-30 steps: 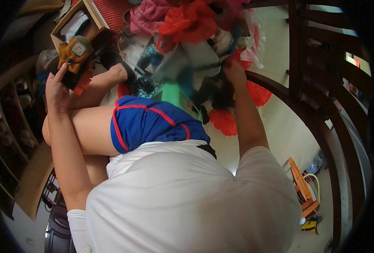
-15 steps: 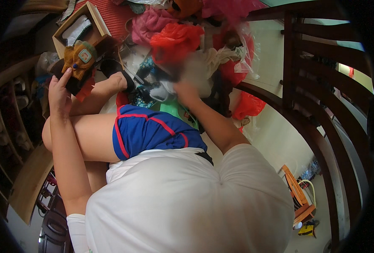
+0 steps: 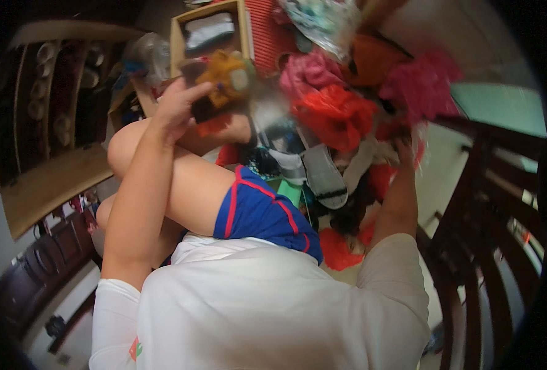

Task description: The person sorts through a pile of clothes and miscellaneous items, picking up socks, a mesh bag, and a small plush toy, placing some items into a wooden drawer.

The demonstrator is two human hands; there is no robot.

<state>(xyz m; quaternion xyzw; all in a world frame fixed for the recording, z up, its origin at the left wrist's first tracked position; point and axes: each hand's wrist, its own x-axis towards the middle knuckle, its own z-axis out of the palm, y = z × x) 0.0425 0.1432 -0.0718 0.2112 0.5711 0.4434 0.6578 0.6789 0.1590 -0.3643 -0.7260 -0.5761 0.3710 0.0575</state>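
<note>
My left hand (image 3: 178,108) is closed on a mustard-yellow knitted glove (image 3: 225,79) with a pale patch, together with a dark cloth piece and something orange-red below it. It is raised over my bent leg, below a wooden box (image 3: 244,28) holding a folded white and dark cloth (image 3: 209,32). My right hand (image 3: 403,149) reaches into the pile at the right, at a beige cloth (image 3: 361,161). Its fingers are blurred, so their grip is unclear. Between the hands lies a grey, sole-shaped item with a black band (image 3: 326,177).
Red (image 3: 338,117) and pink (image 3: 423,83) plastic bags, a pink cloth (image 3: 310,75) and a clear bag (image 3: 323,24) are heaped ahead. Dark wooden slats (image 3: 471,240) stand at the right. A shelf with shoes (image 3: 42,105) is at the left. Something green (image 3: 291,192) shows beneath me.
The view has swung, shifting the scene rightward. My right hand has moved from the middle of the pile to its right side. The grey sole-shaped item now shows; my left hand still holds the glove.
</note>
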